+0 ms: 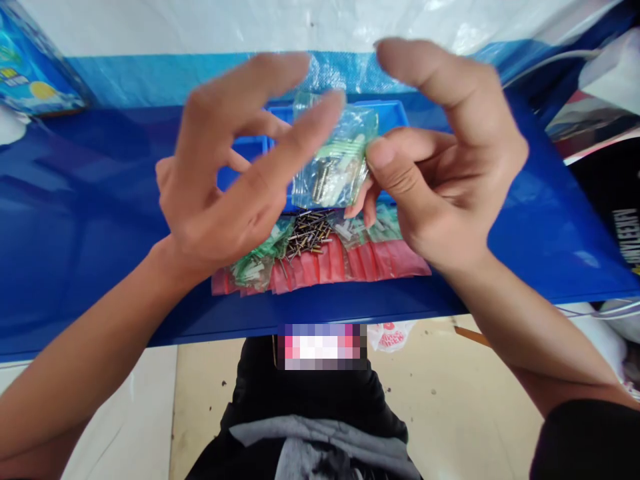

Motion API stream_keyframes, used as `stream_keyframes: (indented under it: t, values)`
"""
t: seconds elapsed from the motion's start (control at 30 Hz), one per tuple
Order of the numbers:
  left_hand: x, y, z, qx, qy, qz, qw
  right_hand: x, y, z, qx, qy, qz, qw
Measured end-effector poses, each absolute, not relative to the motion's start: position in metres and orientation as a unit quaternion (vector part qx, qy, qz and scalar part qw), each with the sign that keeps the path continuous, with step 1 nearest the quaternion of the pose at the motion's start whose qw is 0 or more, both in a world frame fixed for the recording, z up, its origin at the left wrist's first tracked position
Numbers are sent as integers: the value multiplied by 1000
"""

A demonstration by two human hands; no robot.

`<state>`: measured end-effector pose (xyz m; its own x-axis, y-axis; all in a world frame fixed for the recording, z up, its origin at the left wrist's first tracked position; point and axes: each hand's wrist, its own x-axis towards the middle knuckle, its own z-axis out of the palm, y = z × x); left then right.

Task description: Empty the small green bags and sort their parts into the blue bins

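Note:
My right hand point(440, 167) pinches the edge of a clear plastic bag point(333, 160) between thumb and fingers. The bag holds small metal pins and pale green pieces. My left hand point(235, 167) is blurred with motion, its fingers spread, and its fingertips lie just over the bag's left side. Below both hands, a loose heap of small metal pins point(307, 233) rests on a row of red and green plastic packets point(320, 263). The hands hide part of a blue plastic tray point(385, 113) behind the bag.
Everything sits on a glossy blue tabletop point(95, 180) with a blue woven sheet point(150, 80) behind it. A printed box point(35, 67) stands at the far left. Below the table's front edge are my dark clothing point(305, 400) and a beige floor point(450, 393).

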<state>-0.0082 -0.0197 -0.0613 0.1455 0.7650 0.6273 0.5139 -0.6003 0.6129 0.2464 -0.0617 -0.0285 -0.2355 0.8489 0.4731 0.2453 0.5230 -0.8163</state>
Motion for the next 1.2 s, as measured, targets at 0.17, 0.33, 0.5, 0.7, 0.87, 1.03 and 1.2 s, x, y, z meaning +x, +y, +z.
stream_keyframes:
  t: [0.17,0.33,0.5,0.7,0.87,1.03,1.2]
  values:
    - [2,-34,-64,752,445,481,74,247,-59,-41,-362,-723,335,484]
    - [6,-36,-58,808,297,497,-106,257,-54,-44,-344,-827,125,428]
    - [13,-32,-56,813,219,520,-144,256,-59,-41,-444,-777,185,406]
    - [11,-32,-55,806,273,511,-121,268,-41,-35,-467,-766,43,440]
    - [8,-31,-55,793,289,523,-119,314,8,-31,-481,-746,165,430]
    - [9,-30,-52,786,288,538,-96,344,22,-30,-491,-810,175,268]
    - [7,-34,-49,773,337,533,-63,344,15,-30,-429,-888,37,160]
